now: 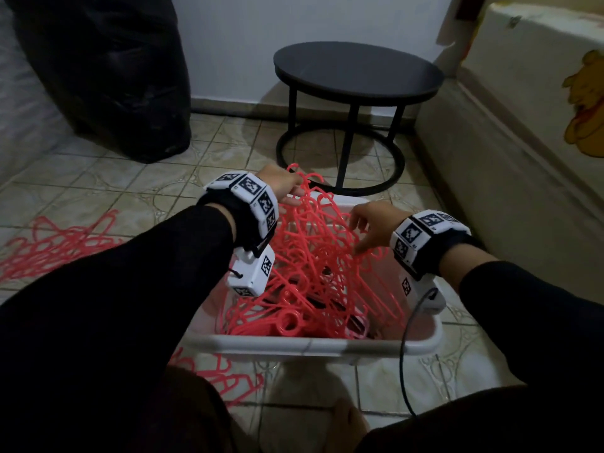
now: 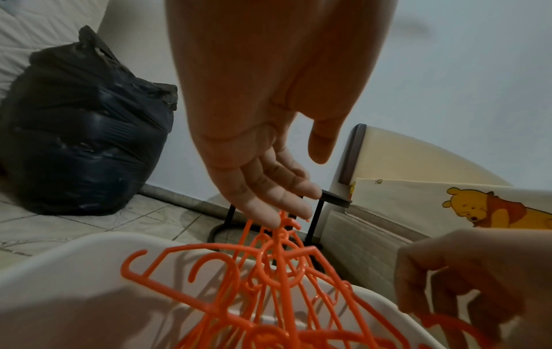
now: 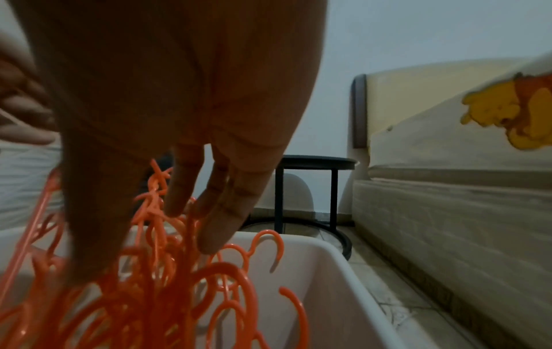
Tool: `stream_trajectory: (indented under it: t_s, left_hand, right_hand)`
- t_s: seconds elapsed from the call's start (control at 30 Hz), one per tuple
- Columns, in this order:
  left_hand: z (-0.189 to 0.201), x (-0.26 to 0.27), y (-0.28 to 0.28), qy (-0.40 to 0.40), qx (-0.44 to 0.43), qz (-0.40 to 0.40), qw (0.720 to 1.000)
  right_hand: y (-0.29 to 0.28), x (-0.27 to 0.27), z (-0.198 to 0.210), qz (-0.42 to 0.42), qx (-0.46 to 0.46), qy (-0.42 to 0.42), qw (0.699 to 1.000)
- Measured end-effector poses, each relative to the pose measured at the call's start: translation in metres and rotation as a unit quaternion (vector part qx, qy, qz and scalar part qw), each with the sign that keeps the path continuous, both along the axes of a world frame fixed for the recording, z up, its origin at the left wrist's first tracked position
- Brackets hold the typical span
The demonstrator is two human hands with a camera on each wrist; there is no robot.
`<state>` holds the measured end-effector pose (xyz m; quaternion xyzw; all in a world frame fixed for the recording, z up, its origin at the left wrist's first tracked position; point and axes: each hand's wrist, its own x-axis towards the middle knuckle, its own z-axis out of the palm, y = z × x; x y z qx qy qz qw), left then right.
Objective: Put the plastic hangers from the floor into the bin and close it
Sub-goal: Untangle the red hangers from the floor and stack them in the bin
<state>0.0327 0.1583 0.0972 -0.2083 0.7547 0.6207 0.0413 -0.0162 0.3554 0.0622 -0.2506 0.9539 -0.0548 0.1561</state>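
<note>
A white plastic bin (image 1: 310, 346) stands on the tiled floor in front of me, with a tangled heap of red-orange hangers (image 1: 320, 273) in it that rises above the far rim. My left hand (image 1: 291, 194) is over the top of the heap; in the left wrist view its fingers (image 2: 269, 203) are straight, with the tips on the uppermost hooks (image 2: 283, 226). My right hand (image 1: 359, 233) reaches in from the right, its fingers (image 3: 221, 212) spread and pushed down among the hangers (image 3: 149, 295). More hangers (image 1: 55, 250) lie on the floor to the left, and a few (image 1: 228, 377) by the bin's near left corner.
A round black side table (image 1: 356, 70) stands just behind the bin. A full black rubbish bag (image 1: 108, 76) sits at the back left. A cream bed frame with a yellow bear picture (image 1: 585, 103) runs along the right. A black cable (image 1: 405, 354) hangs from my right wrist over the bin's near rim.
</note>
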Motion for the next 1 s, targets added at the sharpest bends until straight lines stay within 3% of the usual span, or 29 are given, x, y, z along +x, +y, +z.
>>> stream_trajectory:
  t_s: [0.27, 0.5, 0.6, 0.77, 1.0]
  left_hand:
    - [-0.029, 0.013, 0.018, -0.031, 0.034, 0.002, 0.999]
    - [-0.041, 0.024, 0.019, -0.035, 0.026, -0.035, 0.998]
    - [-0.048, 0.031, 0.021, -0.039, 0.026, -0.042, 0.998]
    - [-0.06, 0.038, 0.015, -0.043, 0.03, -0.035, 0.998]
    - [-0.058, 0.036, 0.019, -0.039, 0.054, -0.041, 0.997]
  right_hand:
    - [0.0, -0.003, -0.004, -0.011, 0.049, 0.043, 0.998]
    - [-0.019, 0.02, -0.004, 0.055, 0.101, 0.12, 0.986]
    - [-0.026, 0.029, -0.005, 0.028, 0.1, 0.142, 0.984]
    - [-0.01, 0.023, 0.012, -0.137, 0.021, 0.087, 0.987]
    - [0.015, 0.021, 0.003, -0.184, -0.125, 0.077, 0.972]
